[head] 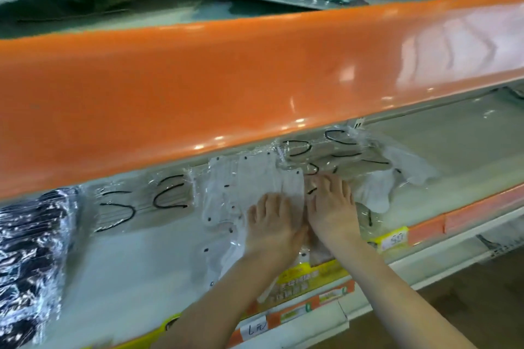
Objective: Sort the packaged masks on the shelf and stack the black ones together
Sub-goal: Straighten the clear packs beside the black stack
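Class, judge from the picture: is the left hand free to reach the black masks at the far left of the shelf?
Probably yes. The left hand lies flat on white packs, holding nothing, and only low flat packs lie between it and the black masks.

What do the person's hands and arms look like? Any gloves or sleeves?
Both are bare: the left hand and right hand wear no gloves, and no rings, watch or bracelet show. The forearms are uncovered as far as the picture reaches; no sleeve is in view.

Just 1 view here, head cam, wide-angle, tilted a bit. It looks forward and down from close up at the lower shelf [119, 261], with the orange shelf edge [226, 79] cutting across the middle and both forearms reaching in from below.
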Demonstrator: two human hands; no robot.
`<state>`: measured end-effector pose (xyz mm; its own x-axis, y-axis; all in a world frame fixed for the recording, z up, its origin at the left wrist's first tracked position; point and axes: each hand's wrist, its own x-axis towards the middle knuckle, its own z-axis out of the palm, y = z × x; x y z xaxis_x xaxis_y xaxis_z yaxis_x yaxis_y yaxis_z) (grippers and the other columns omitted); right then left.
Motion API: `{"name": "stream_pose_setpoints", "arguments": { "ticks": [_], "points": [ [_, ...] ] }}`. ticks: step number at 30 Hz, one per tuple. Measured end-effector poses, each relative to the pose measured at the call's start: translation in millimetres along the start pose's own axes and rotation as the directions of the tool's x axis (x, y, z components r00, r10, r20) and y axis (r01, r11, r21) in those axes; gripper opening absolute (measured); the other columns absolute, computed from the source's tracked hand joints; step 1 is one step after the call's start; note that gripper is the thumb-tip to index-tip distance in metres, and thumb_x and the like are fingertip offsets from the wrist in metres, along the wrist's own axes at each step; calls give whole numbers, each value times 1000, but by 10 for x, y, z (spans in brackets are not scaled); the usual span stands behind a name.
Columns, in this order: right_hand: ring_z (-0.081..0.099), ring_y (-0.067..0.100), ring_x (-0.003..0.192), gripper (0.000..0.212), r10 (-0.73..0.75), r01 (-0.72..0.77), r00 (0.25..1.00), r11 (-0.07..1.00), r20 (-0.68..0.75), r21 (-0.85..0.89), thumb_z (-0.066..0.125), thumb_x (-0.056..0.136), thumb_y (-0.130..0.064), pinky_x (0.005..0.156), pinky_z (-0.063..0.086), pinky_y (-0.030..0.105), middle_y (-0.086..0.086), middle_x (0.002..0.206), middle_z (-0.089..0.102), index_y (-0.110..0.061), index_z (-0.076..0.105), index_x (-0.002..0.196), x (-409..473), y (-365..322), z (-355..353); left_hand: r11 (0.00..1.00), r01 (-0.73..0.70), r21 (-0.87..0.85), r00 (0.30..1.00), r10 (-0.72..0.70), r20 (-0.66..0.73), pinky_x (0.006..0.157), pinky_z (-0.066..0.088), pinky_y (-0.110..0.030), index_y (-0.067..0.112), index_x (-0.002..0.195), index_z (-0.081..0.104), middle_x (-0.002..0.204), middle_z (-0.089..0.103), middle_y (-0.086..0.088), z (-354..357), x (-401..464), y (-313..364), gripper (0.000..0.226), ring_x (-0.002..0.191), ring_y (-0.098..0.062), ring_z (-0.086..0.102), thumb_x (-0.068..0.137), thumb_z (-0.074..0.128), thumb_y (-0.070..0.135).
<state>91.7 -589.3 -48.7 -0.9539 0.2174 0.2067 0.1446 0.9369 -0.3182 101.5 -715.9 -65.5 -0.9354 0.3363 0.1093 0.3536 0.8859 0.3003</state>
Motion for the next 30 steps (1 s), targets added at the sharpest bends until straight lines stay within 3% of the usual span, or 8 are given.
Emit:
{"name": "stream_pose_setpoints", "arguments": {
  "ticks": [3, 6, 11, 15, 18, 23, 28, 30],
  "points": [
    [57, 45, 95, 46, 17, -19, 998, 999, 53, 32, 40, 79, -28, 76, 50, 49, 22, 107, 58, 2, 61, 106, 14, 261, 40, 992, 96, 79, 980, -108, 168, 107, 21, -61, 3, 143, 31, 148, 27, -31, 84, 73, 204, 86, 139, -45, 23, 82, 27, 63],
    [47, 38, 115, 40, 2, -3, 994, 1000, 105, 13, 54, 89, -26, 93, 41, 47, 14, 130, 49, -5, 55, 122, 31, 467, 22, 976, 152, 156, 959, -184, 217, 112, 5, -58, 12, 149, 3, 154, 0, -28, 103, 186, 288, 81, 144, -41, -3, 92, 40, 56],
    [52, 41, 110, 54, -19, 23, 995, 999, 102, -42, 75, 76, -31, 84, 46, 49, 16, 123, 53, -2, 57, 117, 111, 681, -40, 957, 223, 187, 959, -249, 132, 110, 22, -51, 14, 143, 12, 148, 20, -21, 116, 322, 281, 70, 137, -38, 18, 92, 52, 41],
    [21, 23, 139, 70, -57, 78, 985, 989, 165, -124, 53, 89, -52, 105, 28, 38, -3, 153, 23, -22, 26, 146, 251, 728, -93, 950, 236, 205, 963, -256, 78, 102, 29, -45, 14, 138, 26, 139, 33, -14, 91, 346, 281, 53, 128, -33, 31, 93, 48, 32],
    [16, 12, 143, 63, -93, 113, 975, 989, 203, -90, 47, 91, -53, 106, 23, 35, -13, 155, 22, -29, 27, 146, 327, 730, -112, 959, 259, 117, 965, -261, 5, 102, 33, -41, 22, 130, 36, 134, 42, -4, 88, 347, 226, 43, 126, -25, 37, 91, 53, 18],
    [44, 15, 120, 29, -121, 127, 986, 991, 119, -47, 45, 93, -36, 92, 29, 33, -9, 119, 59, -27, 56, 118, 327, 714, -95, 964, 268, 4, 964, -268, -7, 105, 30, -37, 25, 128, 42, 139, 41, 4, 67, 342, 220, 34, 130, -19, 35, 95, 47, 24],
    [56, 26, 103, 19, -103, 79, 989, 975, 108, 207, 48, 94, -22, 85, 37, 36, 0, 103, 64, -22, 64, 104, 343, 773, -100, 960, 276, -57, 961, -274, 36, 110, 25, -43, 27, 139, 36, 149, 32, 2, 49, 301, 293, 42, 139, -21, 26, 100, 32, 42],
    [57, 31, 96, 14, -100, 93, 995, 961, 15, 259, 51, 93, -16, 79, 43, 39, 6, 97, 63, -15, 64, 99, 341, 789, -116, 944, 297, -142, 955, -296, 27, 112, 24, -44, 28, 143, 33, 151, 33, 3, 2, 304, 342, 46, 140, -20, 26, 100, 27, 45]
  ]
}}
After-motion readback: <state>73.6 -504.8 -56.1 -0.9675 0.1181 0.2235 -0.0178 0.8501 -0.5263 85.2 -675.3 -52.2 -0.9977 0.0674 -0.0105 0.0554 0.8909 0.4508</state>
